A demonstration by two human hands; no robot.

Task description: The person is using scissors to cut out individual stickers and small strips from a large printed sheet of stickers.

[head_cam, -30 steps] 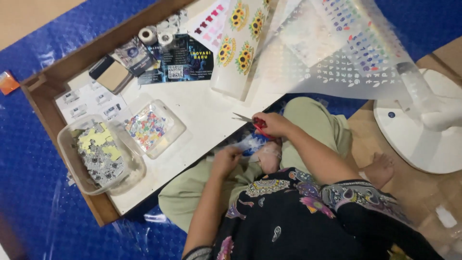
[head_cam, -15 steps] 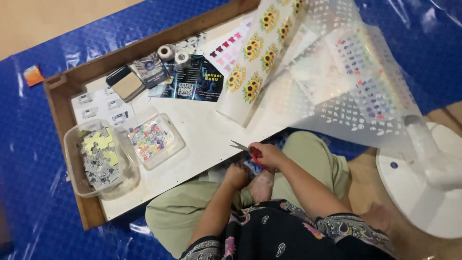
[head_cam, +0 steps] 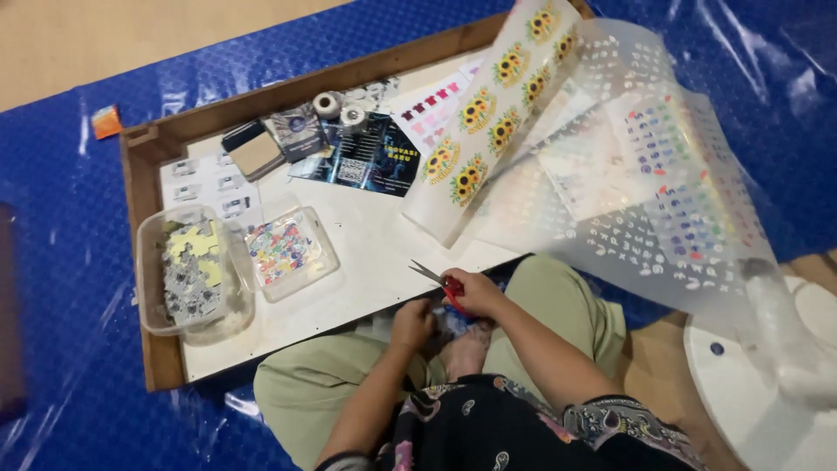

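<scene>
The right hand (head_cam: 475, 292) is closed around the red handles of the scissors (head_cam: 436, 279), whose blades point left over the near edge of the white tray (head_cam: 366, 262). The left hand (head_cam: 411, 324) sits just beside it, fingers curled; I cannot tell what it holds. Two clear boxes (head_cam: 288, 253) sit on the left, and sunflower sticker sheets (head_cam: 479, 131) lie far to the right.

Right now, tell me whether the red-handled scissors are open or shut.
Open: the red-handled scissors in the right hand show two blades spread apart.
</scene>
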